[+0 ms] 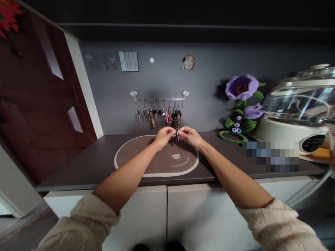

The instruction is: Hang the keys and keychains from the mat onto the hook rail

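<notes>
My left hand (164,136) and my right hand (192,136) meet above the far part of a brown oval mat (154,157). Between their fingertips is a small metal key ring with keys (177,136), which both hands pinch from either side. Thin keys dangle below the ring. Just behind, a clear hook rail (159,99) is fixed to the wall. From its hooks hang several bunches of keys (138,114), among them a brown key fob (152,120) and a red strap (170,114). Part of the right-hand bunches is hidden behind my fingers.
The mat lies on a dark counter (86,160) above white cabinet doors (141,209). Purple knitted-looking flowers (242,87) stand at right, beside a white appliance with a transparent cover (288,129). A dark red door (39,122) is at left, and a dark cabinet (183,21) overhangs.
</notes>
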Action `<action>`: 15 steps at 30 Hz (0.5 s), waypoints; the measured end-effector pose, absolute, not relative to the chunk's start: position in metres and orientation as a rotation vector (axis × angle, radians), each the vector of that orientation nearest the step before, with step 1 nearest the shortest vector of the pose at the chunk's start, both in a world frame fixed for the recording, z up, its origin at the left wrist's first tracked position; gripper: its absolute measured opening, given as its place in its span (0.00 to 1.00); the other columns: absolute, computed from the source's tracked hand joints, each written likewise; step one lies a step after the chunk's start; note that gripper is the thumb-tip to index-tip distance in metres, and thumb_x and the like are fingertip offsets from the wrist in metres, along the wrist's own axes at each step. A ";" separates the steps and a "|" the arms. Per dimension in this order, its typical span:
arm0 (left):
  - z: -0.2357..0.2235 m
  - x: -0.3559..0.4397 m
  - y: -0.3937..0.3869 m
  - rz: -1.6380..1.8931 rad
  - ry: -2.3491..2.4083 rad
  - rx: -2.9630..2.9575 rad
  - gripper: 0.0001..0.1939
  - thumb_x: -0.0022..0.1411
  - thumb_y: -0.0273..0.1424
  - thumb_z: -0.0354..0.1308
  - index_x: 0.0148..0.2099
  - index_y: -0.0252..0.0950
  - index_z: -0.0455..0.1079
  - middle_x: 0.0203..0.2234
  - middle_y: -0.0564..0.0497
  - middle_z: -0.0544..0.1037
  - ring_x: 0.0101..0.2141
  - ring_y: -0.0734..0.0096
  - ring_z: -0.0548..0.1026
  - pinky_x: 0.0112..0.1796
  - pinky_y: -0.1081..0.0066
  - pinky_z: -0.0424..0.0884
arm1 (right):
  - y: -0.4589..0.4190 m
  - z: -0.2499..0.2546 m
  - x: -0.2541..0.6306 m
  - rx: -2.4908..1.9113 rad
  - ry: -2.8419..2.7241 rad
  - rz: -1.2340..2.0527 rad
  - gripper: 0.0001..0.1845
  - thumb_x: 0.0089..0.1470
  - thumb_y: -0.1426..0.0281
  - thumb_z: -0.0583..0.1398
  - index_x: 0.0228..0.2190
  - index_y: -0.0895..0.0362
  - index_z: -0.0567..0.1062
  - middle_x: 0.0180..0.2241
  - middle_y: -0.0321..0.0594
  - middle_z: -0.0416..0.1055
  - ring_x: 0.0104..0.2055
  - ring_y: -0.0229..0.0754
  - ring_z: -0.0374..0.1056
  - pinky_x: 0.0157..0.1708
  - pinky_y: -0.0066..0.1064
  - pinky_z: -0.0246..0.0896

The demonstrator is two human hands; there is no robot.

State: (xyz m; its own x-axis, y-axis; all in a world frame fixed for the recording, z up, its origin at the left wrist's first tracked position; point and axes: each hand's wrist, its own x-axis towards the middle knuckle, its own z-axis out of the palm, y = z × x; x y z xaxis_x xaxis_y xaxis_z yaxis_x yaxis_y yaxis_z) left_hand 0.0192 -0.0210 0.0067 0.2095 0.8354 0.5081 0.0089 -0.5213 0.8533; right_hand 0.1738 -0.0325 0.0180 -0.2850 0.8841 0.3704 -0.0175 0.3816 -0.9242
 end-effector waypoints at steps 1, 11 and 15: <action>0.007 0.019 -0.021 1.400 0.795 1.736 0.16 0.47 0.40 0.55 0.32 0.32 0.66 0.23 0.52 0.69 0.24 0.78 0.65 0.25 0.76 0.61 | -0.033 0.018 0.173 -0.778 -1.607 1.077 0.15 0.37 0.61 0.61 0.25 0.59 0.66 0.23 0.32 0.64 0.25 0.30 0.59 0.29 0.26 0.56; 0.009 0.020 -0.024 1.441 0.806 1.749 0.16 0.48 0.39 0.54 0.34 0.31 0.68 0.25 0.51 0.71 0.25 0.77 0.66 0.25 0.76 0.61 | -0.034 0.019 0.170 -0.740 -1.600 0.998 0.16 0.42 0.58 0.57 0.25 0.57 0.61 0.20 0.30 0.59 0.21 0.30 0.56 0.25 0.25 0.53; 0.008 0.019 -0.021 1.456 0.839 1.737 0.15 0.48 0.39 0.54 0.33 0.31 0.67 0.23 0.51 0.70 0.24 0.77 0.66 0.24 0.77 0.61 | -0.035 0.022 0.172 -0.722 -1.531 1.021 0.17 0.41 0.56 0.58 0.26 0.56 0.61 0.20 0.30 0.60 0.21 0.30 0.57 0.26 0.26 0.55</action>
State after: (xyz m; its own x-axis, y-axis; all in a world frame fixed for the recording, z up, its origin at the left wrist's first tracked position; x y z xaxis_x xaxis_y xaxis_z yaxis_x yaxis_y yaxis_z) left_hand 0.0191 -0.0213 0.0082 0.1546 0.8359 0.5267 0.0369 -0.5376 0.8424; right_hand 0.1716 -0.0346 0.0220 -0.2093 0.8691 0.4481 -0.0798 0.4415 -0.8937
